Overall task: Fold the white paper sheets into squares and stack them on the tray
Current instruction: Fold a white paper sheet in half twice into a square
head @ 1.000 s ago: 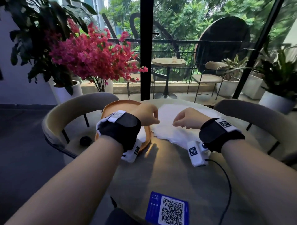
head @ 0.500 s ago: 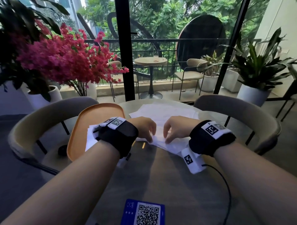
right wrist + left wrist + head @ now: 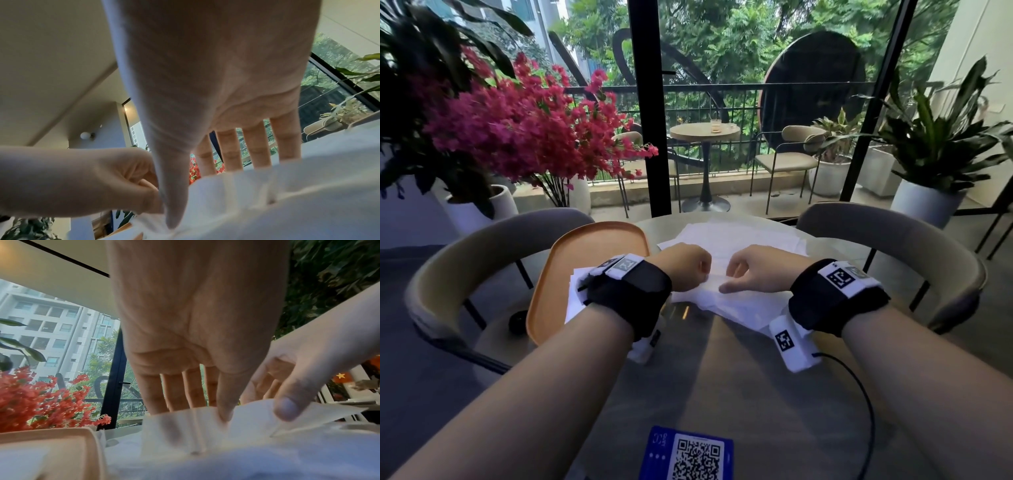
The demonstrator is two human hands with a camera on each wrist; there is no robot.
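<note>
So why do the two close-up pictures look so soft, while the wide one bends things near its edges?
Head view: sharp but wide-angle, so the window frame leans; daylight behind leaves a glint on the table. Left wrist view: the left hand and paper sit too close, blurred. Right wrist view: the right hand is backlit, the paper smeared.

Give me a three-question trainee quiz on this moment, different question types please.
1. True or false: the orange plastic tray sits to the right of the loose white paper sheets.
2. Multiple choice: the top white sheet is held by A) left hand only, B) right hand only, C) both hands.
3. Fill in: folded white paper already lies on the ____.

Key: 1 false; 2 C; 3 tray.
</note>
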